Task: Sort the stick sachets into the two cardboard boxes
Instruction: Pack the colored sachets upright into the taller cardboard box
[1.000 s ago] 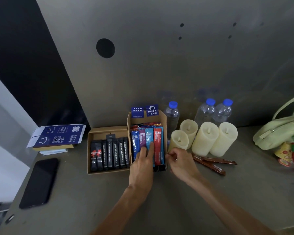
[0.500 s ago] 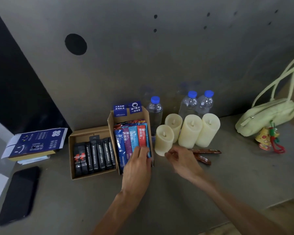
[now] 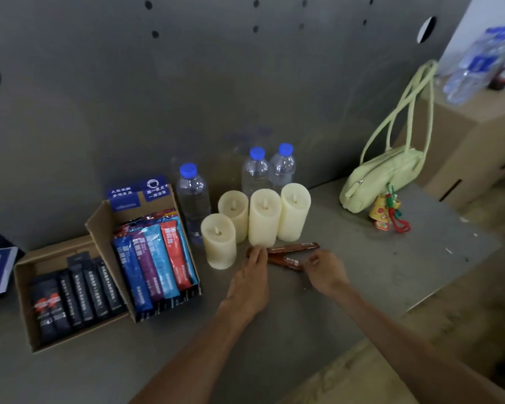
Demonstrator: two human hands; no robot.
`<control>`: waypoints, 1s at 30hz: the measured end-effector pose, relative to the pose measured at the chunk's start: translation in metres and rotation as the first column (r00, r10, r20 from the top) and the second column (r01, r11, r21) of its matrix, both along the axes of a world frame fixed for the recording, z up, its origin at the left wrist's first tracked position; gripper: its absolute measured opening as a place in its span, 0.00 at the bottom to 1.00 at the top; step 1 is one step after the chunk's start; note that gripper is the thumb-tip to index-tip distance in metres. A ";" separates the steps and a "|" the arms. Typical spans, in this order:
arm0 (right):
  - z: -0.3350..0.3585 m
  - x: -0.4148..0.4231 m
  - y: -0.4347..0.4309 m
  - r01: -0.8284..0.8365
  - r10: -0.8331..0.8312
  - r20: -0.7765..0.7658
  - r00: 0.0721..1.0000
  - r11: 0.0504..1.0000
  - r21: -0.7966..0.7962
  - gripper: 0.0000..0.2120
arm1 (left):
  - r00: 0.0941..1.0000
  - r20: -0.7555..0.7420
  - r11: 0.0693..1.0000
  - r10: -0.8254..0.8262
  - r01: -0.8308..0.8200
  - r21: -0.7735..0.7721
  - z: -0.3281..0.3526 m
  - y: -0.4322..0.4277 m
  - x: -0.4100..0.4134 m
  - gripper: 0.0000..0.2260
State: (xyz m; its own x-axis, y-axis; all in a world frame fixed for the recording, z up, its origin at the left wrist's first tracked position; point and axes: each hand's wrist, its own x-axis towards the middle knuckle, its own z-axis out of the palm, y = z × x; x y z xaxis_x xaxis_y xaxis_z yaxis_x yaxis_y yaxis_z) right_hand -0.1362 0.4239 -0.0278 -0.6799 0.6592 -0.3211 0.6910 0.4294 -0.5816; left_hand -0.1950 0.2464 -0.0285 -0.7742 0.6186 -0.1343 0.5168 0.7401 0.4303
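1. Two hands work over the middle of the table (image 3: 362, 290). The left hand (image 3: 250, 282) has straight fingers, and its fingertips touch the left end of the brown sachets (image 3: 293, 247); it grasps nothing. The right hand (image 3: 328, 275) has curled fingers at the right end of the lower sachet. I cannot tell if it already pinches it.
2. Both brown sachets lie flat on the table in a narrow V. They are just in front of the candles (image 3: 218, 240), toward the back edge.
3. To do this pickup well, I think the left fingertips should press one end down while the right hand lifts the other end. The sachets are thin and flat, so sliding them toward the near edge first would help. The lift should go away from the candles, because a knock could tip one over.
4. Toward the left edge two boxes stand side by side, touching. The right box (image 3: 99, 225) holds colour sachets (image 3: 158, 258) and looks full. The left box (image 3: 22, 275) holds black sachets (image 3: 82, 295) and has free room behind them. I cannot tell which box should take the brown ones.
5. At the back edge stand bottles (image 3: 193, 196), behind the candles. A bag (image 3: 382, 179) lies near the right back corner, well apart from the hands.
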 end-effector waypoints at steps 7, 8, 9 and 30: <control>-0.012 -0.009 0.008 -0.133 0.134 0.055 0.989 0.991 -0.031 0.05 | 0.997 -0.057 0.999 0.051 -0.051 0.009 -0.018 -0.006 0.012 0.30; -0.012 -0.008 0.008 -0.159 0.160 0.058 0.985 0.987 -0.030 0.06 | 0.997 -0.048 0.998 0.057 -0.056 0.019 -0.019 -0.008 0.016 0.30; -0.014 -0.008 0.009 -0.179 0.180 0.062 0.982 0.984 -0.026 0.07 | 0.997 -0.040 0.998 0.060 -0.059 0.029 -0.020 -0.010 0.019 0.30; 0.117 -0.005 -0.026 -0.466 0.373 -0.368 0.852 0.860 -0.207 0.11 | 0.944 0.300 0.889 0.133 -0.248 0.385 0.056 -0.046 0.013 0.06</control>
State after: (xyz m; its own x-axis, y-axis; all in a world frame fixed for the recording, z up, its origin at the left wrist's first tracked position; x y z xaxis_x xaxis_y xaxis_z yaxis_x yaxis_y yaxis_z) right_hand -0.1413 0.3981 0.0897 -0.9633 0.2014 -0.1772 0.2490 0.4249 -0.8703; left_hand -0.1819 0.2008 0.0275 -0.8556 0.5055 -0.1117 0.2116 0.5384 0.8157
